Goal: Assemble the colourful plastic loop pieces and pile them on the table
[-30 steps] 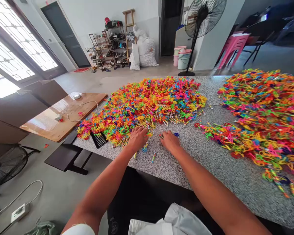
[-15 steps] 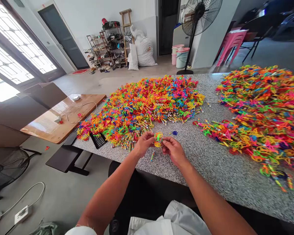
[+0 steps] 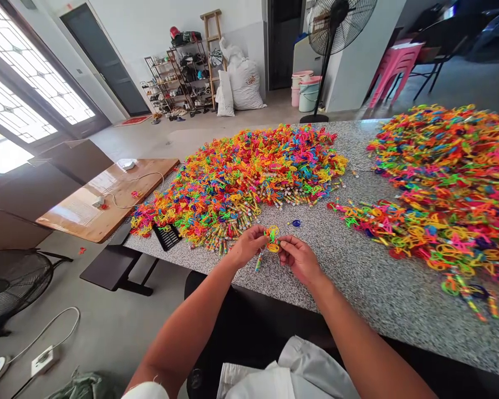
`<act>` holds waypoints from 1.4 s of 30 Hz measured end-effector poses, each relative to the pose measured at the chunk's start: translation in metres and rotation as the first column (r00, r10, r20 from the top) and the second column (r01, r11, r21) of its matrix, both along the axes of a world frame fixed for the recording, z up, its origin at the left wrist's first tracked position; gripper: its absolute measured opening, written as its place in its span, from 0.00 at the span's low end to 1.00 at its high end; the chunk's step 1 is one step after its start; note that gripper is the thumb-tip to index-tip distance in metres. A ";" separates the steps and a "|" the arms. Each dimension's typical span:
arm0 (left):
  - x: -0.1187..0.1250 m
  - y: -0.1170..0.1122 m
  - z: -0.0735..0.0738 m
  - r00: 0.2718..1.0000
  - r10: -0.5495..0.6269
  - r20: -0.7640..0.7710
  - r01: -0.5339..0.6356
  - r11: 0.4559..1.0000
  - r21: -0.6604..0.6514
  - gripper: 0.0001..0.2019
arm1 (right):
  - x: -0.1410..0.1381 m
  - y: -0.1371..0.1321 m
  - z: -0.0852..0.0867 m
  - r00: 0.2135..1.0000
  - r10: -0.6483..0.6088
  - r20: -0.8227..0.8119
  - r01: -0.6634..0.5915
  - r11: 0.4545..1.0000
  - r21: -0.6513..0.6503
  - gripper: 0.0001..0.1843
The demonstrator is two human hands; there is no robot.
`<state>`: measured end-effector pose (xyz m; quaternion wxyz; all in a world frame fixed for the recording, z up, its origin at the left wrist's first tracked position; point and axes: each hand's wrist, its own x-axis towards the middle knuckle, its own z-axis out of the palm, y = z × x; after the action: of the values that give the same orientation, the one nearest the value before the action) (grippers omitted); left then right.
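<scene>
Between my two hands is a small yellow-and-green looped plastic toy [image 3: 273, 237], held just above the speckled stone table [image 3: 345, 288]. My left hand [image 3: 247, 247] pinches it from the left, with thumb and forefinger together. My right hand [image 3: 300, 260] is also closed, its fingertips pinching the toy's right side; the exact grip points are partly hidden. Below the toy, a short patterned stick [image 3: 258, 262] lies on the table. Beyond the hands lies a small dark blue looped piece [image 3: 296, 223].
A big heap of colourful plastic pieces with patterned sticks [image 3: 249, 172] spreads behind my hands. Another heap [image 3: 453, 188] covers the table's right side. A black slotted tray [image 3: 167, 237] sits at the left edge, near a wooden board [image 3: 108, 194]. A standing fan [image 3: 330, 50] is behind the table.
Both hands and the looped toy have shifted slightly to the right in the view. Each hand keeps its pinch.
</scene>
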<state>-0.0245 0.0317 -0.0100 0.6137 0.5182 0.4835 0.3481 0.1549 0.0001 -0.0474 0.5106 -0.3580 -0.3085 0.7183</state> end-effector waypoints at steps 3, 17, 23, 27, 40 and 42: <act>0.001 -0.001 0.003 1.000 -0.013 -0.012 0.013 1.000 0.013 0.15 | 0.001 0.001 -0.001 1.000 0.018 0.019 -0.018 1.000 0.013 0.18; 0.013 -0.007 0.006 0.998 0.045 -0.036 -0.043 0.996 0.079 0.11 | 0.016 -0.003 0.001 0.810 -0.234 0.538 -0.053 0.885 0.463 0.12; 0.015 -0.012 0.015 0.997 0.019 -0.074 -0.009 0.992 0.127 0.11 | 0.018 -0.001 -0.002 0.985 -0.016 0.172 -0.025 0.973 0.228 0.15; 0.020 -0.019 0.022 1.000 -0.014 -0.027 0.016 0.998 0.065 0.11 | 0.023 -0.005 0.002 0.996 0.077 -0.045 -0.072 0.992 0.106 0.15; -0.038 -0.011 -0.006 0.936 0.351 0.028 -0.348 0.935 -0.073 0.14 | 0.028 0.018 -0.025 0.664 -0.158 0.731 0.018 0.980 0.196 0.12; -0.047 -0.016 -0.009 0.927 0.370 0.060 -0.359 0.922 -0.142 0.15 | 0.019 0.021 -0.016 0.501 -0.385 0.775 0.021 0.901 0.434 0.11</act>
<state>-0.0716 0.0156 -0.0193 0.5903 0.3632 0.5661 0.4463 0.1737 0.0207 -0.0638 0.4357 -0.5920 -0.6004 0.3150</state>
